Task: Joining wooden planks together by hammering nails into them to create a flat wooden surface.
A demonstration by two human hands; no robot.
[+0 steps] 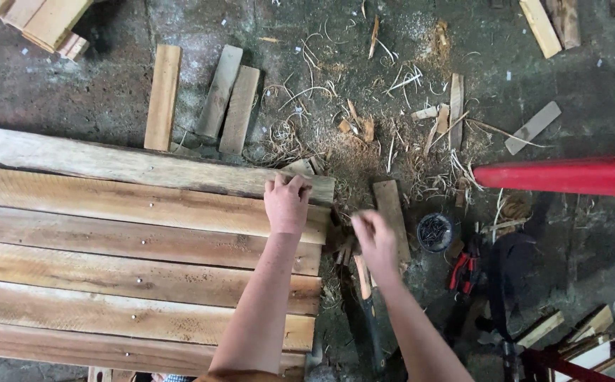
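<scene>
While the left hand is gripping the top plank, the blurred right hand, grip unclear, is risking a splinter among loose offcuts.

The right hand, middle of the frame, is blurred, so whether its fingers pinch anything cannot be told, and it covers the head of the hammer below it. The planks run off the left edge and the lowest one meets the bottom edge, while the left hand hides part of the plank ends. At right the red pole is cut off by the edge, and the contents of the small dark tin are too small to tell.
</scene>
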